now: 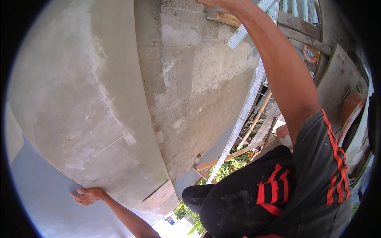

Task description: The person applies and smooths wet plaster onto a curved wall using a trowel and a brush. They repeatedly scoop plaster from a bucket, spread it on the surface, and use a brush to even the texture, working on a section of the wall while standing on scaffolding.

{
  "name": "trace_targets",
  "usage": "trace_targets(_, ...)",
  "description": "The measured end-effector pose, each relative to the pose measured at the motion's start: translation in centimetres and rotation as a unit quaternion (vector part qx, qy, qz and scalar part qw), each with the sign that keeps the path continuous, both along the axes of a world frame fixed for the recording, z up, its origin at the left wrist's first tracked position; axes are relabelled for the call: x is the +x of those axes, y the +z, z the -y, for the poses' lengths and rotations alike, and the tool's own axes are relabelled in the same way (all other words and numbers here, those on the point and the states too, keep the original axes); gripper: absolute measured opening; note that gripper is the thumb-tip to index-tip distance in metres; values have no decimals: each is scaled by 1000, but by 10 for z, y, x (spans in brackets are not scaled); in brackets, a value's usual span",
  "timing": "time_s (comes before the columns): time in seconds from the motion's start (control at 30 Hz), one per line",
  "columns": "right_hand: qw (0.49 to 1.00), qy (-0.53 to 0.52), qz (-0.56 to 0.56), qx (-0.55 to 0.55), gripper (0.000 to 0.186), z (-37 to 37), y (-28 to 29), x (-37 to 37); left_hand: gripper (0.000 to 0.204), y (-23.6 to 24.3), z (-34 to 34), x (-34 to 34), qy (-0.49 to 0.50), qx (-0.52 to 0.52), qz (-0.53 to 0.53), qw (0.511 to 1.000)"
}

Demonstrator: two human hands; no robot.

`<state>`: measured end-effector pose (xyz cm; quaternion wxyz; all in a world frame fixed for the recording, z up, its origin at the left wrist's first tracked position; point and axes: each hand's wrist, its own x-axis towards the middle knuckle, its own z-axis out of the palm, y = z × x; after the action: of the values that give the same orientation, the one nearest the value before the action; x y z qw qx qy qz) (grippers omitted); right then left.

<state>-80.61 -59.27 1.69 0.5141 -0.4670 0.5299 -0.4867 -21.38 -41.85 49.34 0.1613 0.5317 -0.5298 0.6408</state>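
My left hand [88, 196] rests at the lower edge of a grey plastered wall [71, 99], where it meets a smooth bluish-grey surface [39, 178]. The thumb is apart from the fingers, and I see nothing held between them. My right arm reaches up to the top edge of the view, where only part of my right hand [216, 3] shows. Its fingers are cut off by the frame. Close by that hand are a wooden plank [224, 18] and a short metal channel [240, 36].
A rougher, patchy wall [190, 91] adjoins the plastered one. A long metal channel [242, 123] slants along its right side. Beyond lie wooden poles [258, 117], boards [301, 37] and corrugated sheets [299, 10]. Green plants [232, 166] show beside my bent knee [214, 198].
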Motion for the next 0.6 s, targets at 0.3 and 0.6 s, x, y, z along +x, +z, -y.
trace_targets(0.3, 986, 67, -121, -95, 53, -113, 8, 180, 83, 2, -6, 5, -14, -9, 14, 1000)
trace_targets(0.6, 942, -68, 305, 122, 52, -134, -25, 147, 80, -6, 0, -6, -30, -10, -9, 999)
